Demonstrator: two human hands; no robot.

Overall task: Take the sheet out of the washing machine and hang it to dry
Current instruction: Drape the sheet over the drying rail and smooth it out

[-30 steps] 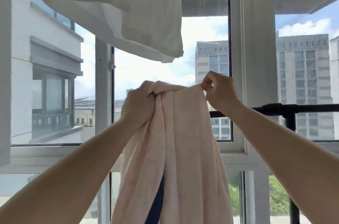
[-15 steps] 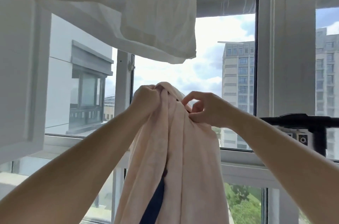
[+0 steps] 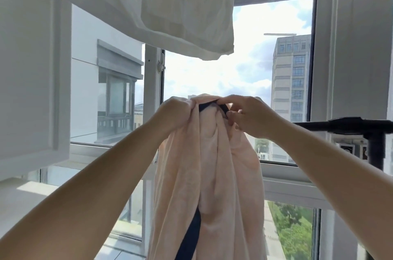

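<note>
A pale pink sheet (image 3: 209,179) with a dark navy edge hangs bunched in long folds in front of the window, held up at its top. My left hand (image 3: 176,112) clutches the top left of the bunch. My right hand (image 3: 247,115) pinches the top right, with thumb and fingers on the navy edge that shows at the top fold. Both arms are stretched forward at chest height. The lower end of the sheet runs out of the frame.
A white cloth (image 3: 170,10) hangs overhead at the upper left. A black drying rack bar (image 3: 348,124) with its upright post stands at the right. White window frames (image 3: 327,68) and a sill lie behind, and a white cabinet (image 3: 27,68) is at the left.
The view has shifted left and down. My right hand has moved from the folds to the top edge, and the navy edge now shows at the top between both hands.
</note>
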